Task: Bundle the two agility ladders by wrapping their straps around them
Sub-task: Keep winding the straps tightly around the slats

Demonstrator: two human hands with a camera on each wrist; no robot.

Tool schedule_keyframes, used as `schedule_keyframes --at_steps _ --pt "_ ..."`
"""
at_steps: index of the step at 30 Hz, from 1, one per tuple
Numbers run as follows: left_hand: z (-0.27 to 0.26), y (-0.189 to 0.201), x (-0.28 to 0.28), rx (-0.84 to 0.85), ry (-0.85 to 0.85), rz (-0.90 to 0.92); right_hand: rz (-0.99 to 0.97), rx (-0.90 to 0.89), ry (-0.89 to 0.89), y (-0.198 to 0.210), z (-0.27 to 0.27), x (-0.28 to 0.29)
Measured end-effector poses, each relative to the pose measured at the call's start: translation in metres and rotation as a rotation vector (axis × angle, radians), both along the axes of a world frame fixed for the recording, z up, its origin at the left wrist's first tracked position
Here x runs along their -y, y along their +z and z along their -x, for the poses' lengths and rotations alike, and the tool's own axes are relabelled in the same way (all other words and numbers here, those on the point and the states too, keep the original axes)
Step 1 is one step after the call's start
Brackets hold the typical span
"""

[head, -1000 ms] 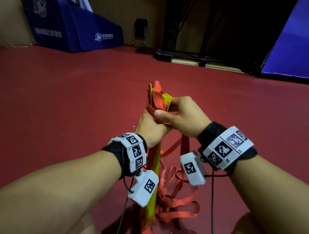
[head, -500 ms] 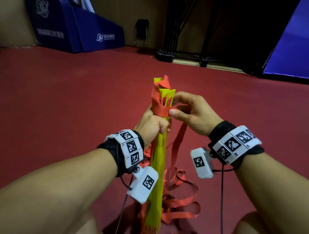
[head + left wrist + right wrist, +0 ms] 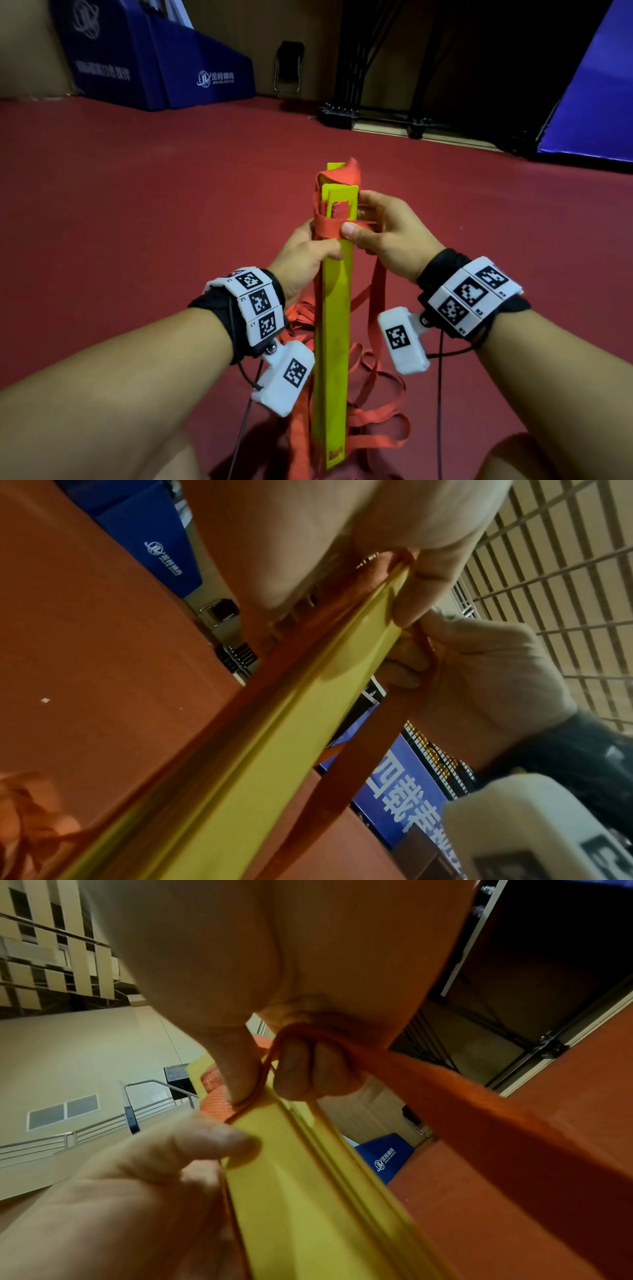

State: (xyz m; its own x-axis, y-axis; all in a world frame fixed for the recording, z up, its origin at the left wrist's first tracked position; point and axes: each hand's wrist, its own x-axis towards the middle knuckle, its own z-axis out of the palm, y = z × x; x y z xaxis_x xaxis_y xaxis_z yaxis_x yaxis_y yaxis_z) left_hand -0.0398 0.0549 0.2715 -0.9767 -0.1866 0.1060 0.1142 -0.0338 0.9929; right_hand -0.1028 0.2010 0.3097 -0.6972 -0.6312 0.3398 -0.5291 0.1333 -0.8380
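Observation:
A stack of yellow ladder rungs [image 3: 334, 329] stands upright in front of me, its lower end on the red floor. An orange strap [image 3: 327, 228] is wound round its upper end, with more strap bunched at the top [image 3: 344, 173]. My left hand [image 3: 306, 253] grips the stack just below the wrap, thumb across the front. My right hand [image 3: 380, 229] holds the strap against the stack at the wrap, thumb on the band. In the right wrist view the strap [image 3: 445, 1085] runs taut from the curled fingers [image 3: 308, 1069]. The left wrist view shows the yellow rungs [image 3: 274, 745] edge-on.
Loose orange strap loops [image 3: 373, 404] lie tangled on the red floor [image 3: 154, 222] around the stack's base. Blue padded blocks [image 3: 164, 65] stand at the back left, a dark metal rack [image 3: 373, 113] at the back centre, a blue mat [image 3: 596, 102] at the right.
The stack has turned from edge-on to flat face toward me and stands more upright. My right hand has carried the strap round to the front, and the wrap now sits as a flat band.

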Motion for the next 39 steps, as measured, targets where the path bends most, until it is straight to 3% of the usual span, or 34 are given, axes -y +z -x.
schedule_keyframes --at_steps 6,9,15,18,24,27,33,39 --pt "0.002 -0.01 0.007 -0.058 0.167 0.276 -0.039 -0.051 -0.126 -0.002 0.003 0.001" --pt "-0.001 -0.009 0.006 -0.052 0.138 0.335 -0.022 -0.039 -0.148 -0.002 0.002 0.003" --pt "0.001 -0.013 0.006 -0.034 0.079 0.367 -0.048 -0.057 -0.133 0.001 0.001 -0.005" --pt "0.003 -0.014 0.002 0.009 0.052 0.289 -0.085 -0.101 -0.17 -0.004 0.002 -0.002" --pt "0.007 -0.013 -0.002 -0.043 0.176 0.238 -0.053 -0.216 -0.266 -0.002 -0.008 0.014" --pt "0.01 -0.018 -0.001 -0.062 0.264 0.224 -0.055 -0.24 -0.224 -0.001 -0.012 0.015" --pt "0.012 -0.014 0.003 -0.071 0.244 0.306 -0.019 -0.188 -0.028 0.003 -0.006 -0.003" --pt "0.002 -0.006 0.003 -0.051 0.266 0.277 -0.199 -0.191 0.03 0.009 -0.001 -0.012"
